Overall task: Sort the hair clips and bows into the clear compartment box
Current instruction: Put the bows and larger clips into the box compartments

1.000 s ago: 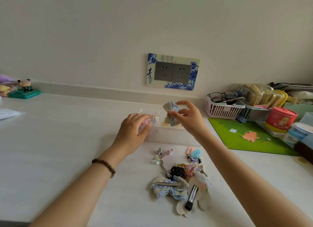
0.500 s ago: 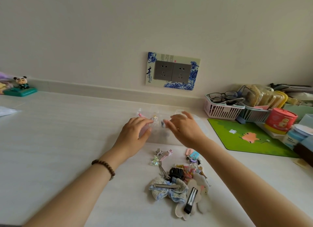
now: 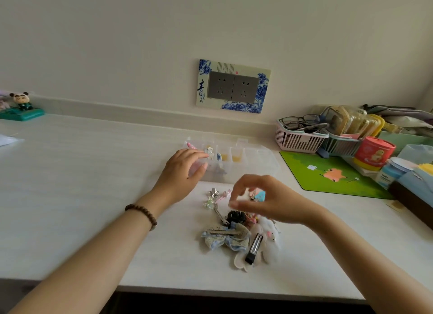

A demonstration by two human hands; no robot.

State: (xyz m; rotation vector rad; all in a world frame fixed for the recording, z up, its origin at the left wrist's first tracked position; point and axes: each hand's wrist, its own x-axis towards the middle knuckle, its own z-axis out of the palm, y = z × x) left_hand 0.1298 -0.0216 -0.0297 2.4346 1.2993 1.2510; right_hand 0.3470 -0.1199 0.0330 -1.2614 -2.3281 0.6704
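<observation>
The clear compartment box (image 3: 257,163) lies on the white desk, with a few small clips in its left cells. My left hand (image 3: 182,173) rests on the box's left end and grips its edge. My right hand (image 3: 264,200) hovers empty above the pile of clips, fingers curved and apart. The pile lies near the desk's front edge: a blue lace bow (image 3: 225,240), a black claw clip (image 3: 236,216), a long black clip (image 3: 254,248) on a white plush piece, a silver flower clip (image 3: 213,193) and small pink and blue clips (image 3: 259,195).
At the right stand a green mat (image 3: 332,175), a pink basket (image 3: 297,139) with glasses, a red tin (image 3: 373,153) and other containers. A panda figure (image 3: 22,106) sits far left. Wall sockets (image 3: 233,86) are behind the box.
My right hand put the blue bow into the box, let go, and drew back toward me over the pile. My left hand stayed on the box.
</observation>
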